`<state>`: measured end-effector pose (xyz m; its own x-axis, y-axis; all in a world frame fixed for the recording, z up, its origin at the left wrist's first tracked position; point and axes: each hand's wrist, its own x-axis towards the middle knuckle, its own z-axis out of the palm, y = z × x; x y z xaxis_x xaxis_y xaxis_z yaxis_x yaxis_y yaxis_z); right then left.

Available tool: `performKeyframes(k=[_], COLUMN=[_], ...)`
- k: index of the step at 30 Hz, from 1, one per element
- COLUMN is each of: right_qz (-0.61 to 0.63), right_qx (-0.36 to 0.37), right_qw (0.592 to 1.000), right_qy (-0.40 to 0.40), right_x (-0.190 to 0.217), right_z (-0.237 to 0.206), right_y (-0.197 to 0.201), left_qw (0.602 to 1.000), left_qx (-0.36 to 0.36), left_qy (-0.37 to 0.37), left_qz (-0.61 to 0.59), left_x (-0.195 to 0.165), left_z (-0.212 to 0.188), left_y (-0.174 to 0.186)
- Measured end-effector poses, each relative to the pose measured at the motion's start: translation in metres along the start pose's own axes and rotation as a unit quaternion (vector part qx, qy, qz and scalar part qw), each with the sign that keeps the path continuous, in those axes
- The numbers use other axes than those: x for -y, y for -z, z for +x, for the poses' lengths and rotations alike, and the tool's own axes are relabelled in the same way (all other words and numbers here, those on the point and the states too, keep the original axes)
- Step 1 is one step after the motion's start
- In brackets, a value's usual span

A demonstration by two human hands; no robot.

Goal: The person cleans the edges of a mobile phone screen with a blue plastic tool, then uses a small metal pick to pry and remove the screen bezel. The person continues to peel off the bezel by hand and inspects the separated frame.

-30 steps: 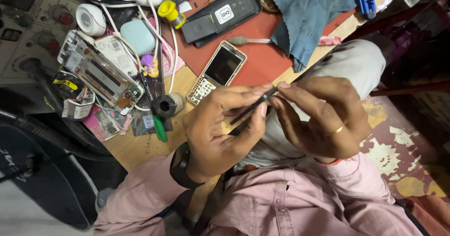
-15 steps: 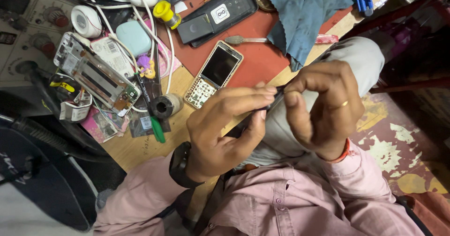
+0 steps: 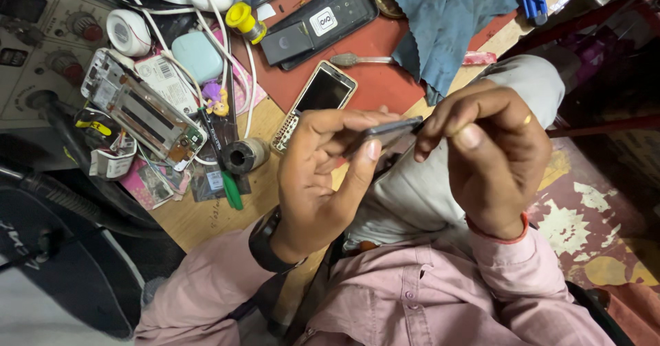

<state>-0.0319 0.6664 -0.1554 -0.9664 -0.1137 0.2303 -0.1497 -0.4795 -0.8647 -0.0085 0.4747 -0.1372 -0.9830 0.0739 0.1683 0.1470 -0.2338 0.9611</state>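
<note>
While pink sleeves fill the bottom of the frame, the left hand (image 3: 323, 181) at centre clamps a thin dark phone part (image 3: 386, 131) edge-on, and the right hand (image 3: 491, 157) pinches its right end. Beyond them, a gold phone (image 3: 323, 91) lies on the desk (image 3: 199, 215), a blue cloth (image 3: 447, 16) at upper right.

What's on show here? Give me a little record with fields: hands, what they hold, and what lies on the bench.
left hand: fingers grip a thin dark flat part
right hand: fingers pinch that part's far end
bench: keypad phone, blue cloth, green-handled screwdriver, bare phone frame
clothing: pink shirt
</note>
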Motion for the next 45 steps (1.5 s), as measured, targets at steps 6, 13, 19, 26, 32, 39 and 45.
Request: performKeyframes(k=[6, 13, 19, 26, 32, 39, 45], right_qz=[-0.266, -0.303, -0.363, -0.414, -0.365, -0.351, -0.341], right_qx=[0.037, 0.113, 0.167, 0.225, 0.085, 0.234, 0.329], right_qw=[0.963, 0.946, 0.916, 0.878, 0.897, 0.835, 0.786], right_qy=[0.032, 0.021, 0.012, 0.079, 0.235, 0.353, 0.398], right_x=[0.01, 0.012, 0.012, 0.014, 0.006, 0.006, 0.018], right_z=[-0.003, -0.001, 0.004, 0.01, 0.027, 0.072, 0.092], right_y=[-0.002, 0.006, 0.006, 0.005, 0.008, 0.023, 0.02], left_qw=[1.0, 0.994, 0.988, 0.959, 0.96, 0.963, 0.964], left_qx=[-0.024, -0.021, -0.033, -0.027, -0.005, 0.012, 0.031], left_qy=[0.007, -0.032, -0.069, -0.145, -0.138, -0.13, -0.121], left_qz=[0.01, 0.104, 0.133, 0.241, 0.245, 0.237, 0.236], left_x=[0.004, 0.005, 0.003, -0.007, -0.006, -0.002, -0.006], left_z=[0.002, 0.002, 0.004, 0.011, 0.012, 0.013, 0.017], left_y=[0.0, 0.006, 0.005, 0.007, 0.008, 0.009, 0.012])
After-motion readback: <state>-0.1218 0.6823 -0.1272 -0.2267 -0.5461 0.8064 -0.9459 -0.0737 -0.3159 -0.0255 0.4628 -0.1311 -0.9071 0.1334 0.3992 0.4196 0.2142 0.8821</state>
